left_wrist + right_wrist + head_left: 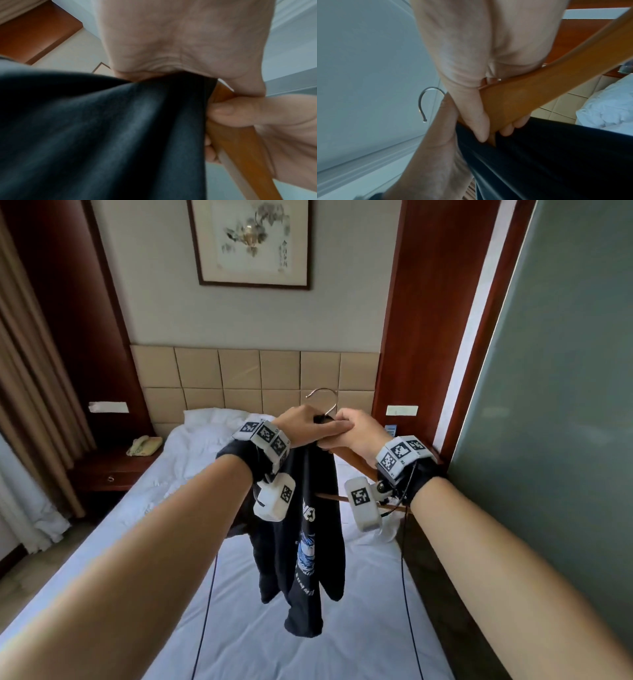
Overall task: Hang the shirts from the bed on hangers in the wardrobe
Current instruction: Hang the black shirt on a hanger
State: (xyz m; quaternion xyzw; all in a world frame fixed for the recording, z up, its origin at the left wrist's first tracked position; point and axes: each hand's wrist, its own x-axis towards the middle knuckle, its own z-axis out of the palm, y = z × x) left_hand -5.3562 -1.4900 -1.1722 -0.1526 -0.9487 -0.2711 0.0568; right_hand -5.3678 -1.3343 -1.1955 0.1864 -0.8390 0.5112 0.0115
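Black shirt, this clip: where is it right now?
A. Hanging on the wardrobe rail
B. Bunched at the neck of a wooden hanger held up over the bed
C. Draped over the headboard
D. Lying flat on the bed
B: the black shirt hangs from the wooden hanger, gripped by the left hand and right hand above the bed.

The bed [291, 642] stretches out below me, covered by a white sheet [342, 652] with soft creases. A rumpled white pillow [212, 419] lies at its head, against the padded tan headboard [239, 371]. Beside the bed, a beige telephone [144, 445] sits on the dark wooden nightstand [113, 474].
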